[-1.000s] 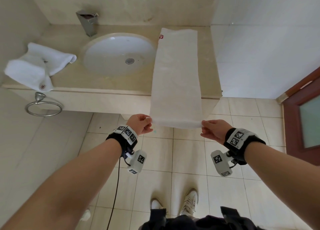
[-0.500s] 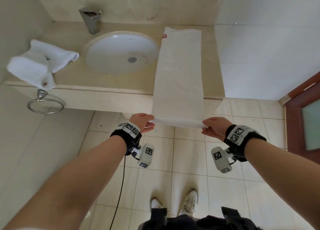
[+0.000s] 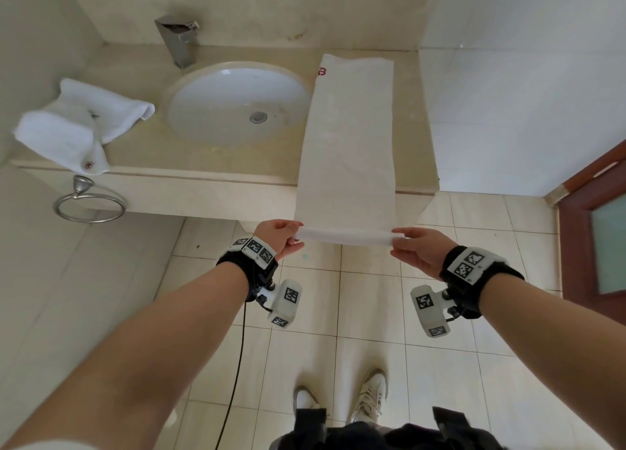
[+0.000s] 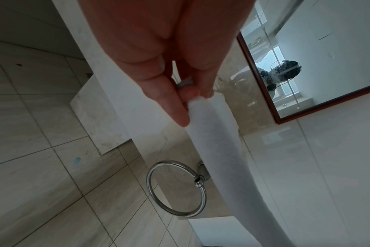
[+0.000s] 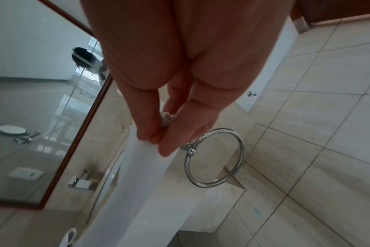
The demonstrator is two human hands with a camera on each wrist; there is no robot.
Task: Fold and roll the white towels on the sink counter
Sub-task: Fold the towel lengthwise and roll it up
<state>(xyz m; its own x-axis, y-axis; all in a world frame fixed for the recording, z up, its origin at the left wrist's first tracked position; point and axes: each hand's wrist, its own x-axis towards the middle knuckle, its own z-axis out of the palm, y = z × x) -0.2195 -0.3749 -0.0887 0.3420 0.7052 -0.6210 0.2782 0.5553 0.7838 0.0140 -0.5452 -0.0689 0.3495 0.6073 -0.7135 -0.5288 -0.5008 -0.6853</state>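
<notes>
Hidden, cropped or blurred — fingers, towel ends, frame edges

In both wrist views each palm fills the top of the frame and is cut off there; the left hand and right hand cover the gripped corners of the long towel, so the fingertips' hold is mostly hidden. The towel runs out of the lower edge in both wrist views. In the head view the door is cropped at right, and the red mark on the crumpled towel — upper left — is too small to read.
</notes>
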